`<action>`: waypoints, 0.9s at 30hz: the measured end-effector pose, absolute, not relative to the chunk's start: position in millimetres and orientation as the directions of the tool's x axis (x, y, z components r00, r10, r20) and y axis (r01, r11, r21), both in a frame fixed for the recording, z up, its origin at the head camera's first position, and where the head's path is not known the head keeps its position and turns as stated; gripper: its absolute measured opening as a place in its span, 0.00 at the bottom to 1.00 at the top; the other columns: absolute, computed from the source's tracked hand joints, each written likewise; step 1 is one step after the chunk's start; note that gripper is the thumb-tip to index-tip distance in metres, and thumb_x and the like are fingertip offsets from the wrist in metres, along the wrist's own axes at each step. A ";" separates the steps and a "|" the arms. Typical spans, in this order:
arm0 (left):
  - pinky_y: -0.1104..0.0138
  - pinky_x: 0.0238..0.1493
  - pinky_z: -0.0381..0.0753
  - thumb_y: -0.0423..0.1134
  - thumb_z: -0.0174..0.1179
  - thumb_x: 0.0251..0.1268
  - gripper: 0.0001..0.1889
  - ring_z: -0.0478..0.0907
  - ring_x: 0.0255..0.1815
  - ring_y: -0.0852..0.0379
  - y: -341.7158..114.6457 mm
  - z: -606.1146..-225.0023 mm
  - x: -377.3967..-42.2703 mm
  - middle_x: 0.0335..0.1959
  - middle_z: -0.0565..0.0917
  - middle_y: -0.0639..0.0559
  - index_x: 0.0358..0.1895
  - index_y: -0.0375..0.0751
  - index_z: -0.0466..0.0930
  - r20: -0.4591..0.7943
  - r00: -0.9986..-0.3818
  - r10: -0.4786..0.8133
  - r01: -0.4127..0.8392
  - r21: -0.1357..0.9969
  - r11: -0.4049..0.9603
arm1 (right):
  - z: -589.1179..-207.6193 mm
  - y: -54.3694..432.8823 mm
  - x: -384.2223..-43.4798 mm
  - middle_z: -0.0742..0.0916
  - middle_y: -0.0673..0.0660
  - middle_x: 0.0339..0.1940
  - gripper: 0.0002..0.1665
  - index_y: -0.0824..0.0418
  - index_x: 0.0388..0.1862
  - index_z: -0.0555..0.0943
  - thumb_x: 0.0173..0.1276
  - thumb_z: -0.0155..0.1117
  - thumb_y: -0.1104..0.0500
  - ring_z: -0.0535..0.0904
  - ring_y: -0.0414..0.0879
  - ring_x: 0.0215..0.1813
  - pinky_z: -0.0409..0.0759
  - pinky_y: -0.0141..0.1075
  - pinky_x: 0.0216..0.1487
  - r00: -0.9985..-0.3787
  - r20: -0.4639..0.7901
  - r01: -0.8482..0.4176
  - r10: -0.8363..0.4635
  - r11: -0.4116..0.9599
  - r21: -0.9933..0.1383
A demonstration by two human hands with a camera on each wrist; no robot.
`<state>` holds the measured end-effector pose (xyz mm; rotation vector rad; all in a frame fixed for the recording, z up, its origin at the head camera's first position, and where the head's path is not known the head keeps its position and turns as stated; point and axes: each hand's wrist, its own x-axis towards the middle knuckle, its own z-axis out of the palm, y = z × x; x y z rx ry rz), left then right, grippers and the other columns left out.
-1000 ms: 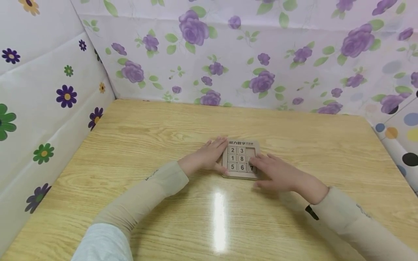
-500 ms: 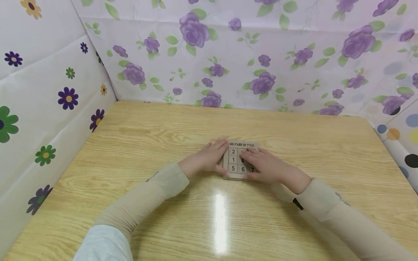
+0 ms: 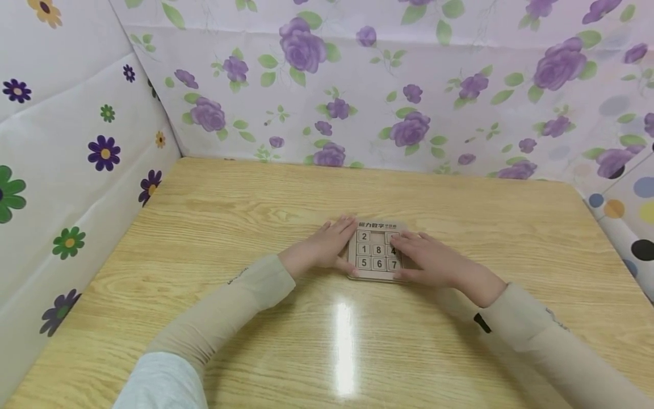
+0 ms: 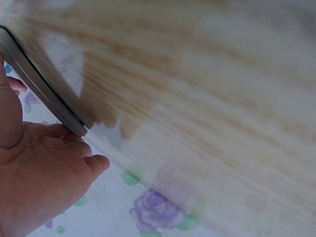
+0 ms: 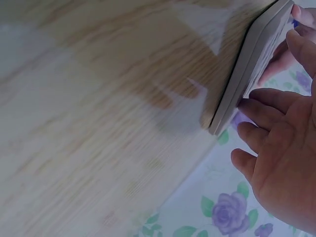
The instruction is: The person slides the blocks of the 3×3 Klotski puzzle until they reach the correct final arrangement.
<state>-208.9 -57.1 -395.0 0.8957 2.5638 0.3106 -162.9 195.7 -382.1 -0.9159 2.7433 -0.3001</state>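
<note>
A flat sliding number puzzle (image 3: 378, 272) lies on the table in the head view. Its top row shows 2, an open slot in the middle, and a tile partly under my right fingertips; below are rows 1, 8, 4 and 5, 6, 7. My left hand (image 3: 327, 247) rests along the puzzle's left edge, fingers extended at the upper corner and thumb at the lower one. Over its right side lies my right hand (image 3: 434, 261), its fingertips touching the top-right tile and the thumb near the lower right corner. Both wrist views show the puzzle's edge beside relaxed fingers.
The wood-grain table (image 3: 255, 210) carries a bright light reflection in front of the puzzle. Flower-patterned sheets (image 3: 357, 85) stand along the back and left, with a dotted sheet (image 3: 628, 210) at the right.
My right hand moved left over the top row, then back right. The open slot has shifted from top right to top middle, and the top-middle tile to top right. The left hand stays put.
</note>
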 end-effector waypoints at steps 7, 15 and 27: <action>0.54 0.77 0.34 0.65 0.64 0.48 0.61 0.31 0.78 0.50 -57.9 -394.4 -208.9 0.78 0.37 0.45 0.76 0.37 0.36 -0.305 -0.712 0.632 0.539 0.338 0.771 | -378.6 187.3 -164.0 0.69 0.65 0.71 0.42 0.67 0.71 0.63 0.66 0.61 0.45 0.58 0.63 0.73 0.52 0.58 0.74 -0.755 -0.109 -0.611 -0.647 0.754 -0.243; 0.54 0.77 0.35 0.66 0.63 0.49 0.61 0.32 0.78 0.49 -57.3 -393.7 -208.7 0.78 0.37 0.44 0.76 0.37 0.37 -0.304 -0.710 0.635 0.544 0.335 0.769 | -383.1 167.4 -170.1 0.67 0.62 0.73 0.44 0.65 0.72 0.61 0.67 0.58 0.41 0.57 0.59 0.75 0.51 0.56 0.75 -0.719 -0.102 -0.660 -0.688 0.721 -0.213; 0.54 0.77 0.35 0.66 0.63 0.49 0.61 0.32 0.78 0.49 -56.7 -393.6 -208.0 0.78 0.38 0.44 0.76 0.37 0.37 -0.300 -0.713 0.634 0.546 0.331 0.770 | -382.7 159.2 -171.7 0.67 0.63 0.72 0.43 0.66 0.72 0.61 0.68 0.55 0.40 0.55 0.59 0.76 0.50 0.55 0.76 -0.723 -0.149 -0.642 -0.674 0.736 -0.215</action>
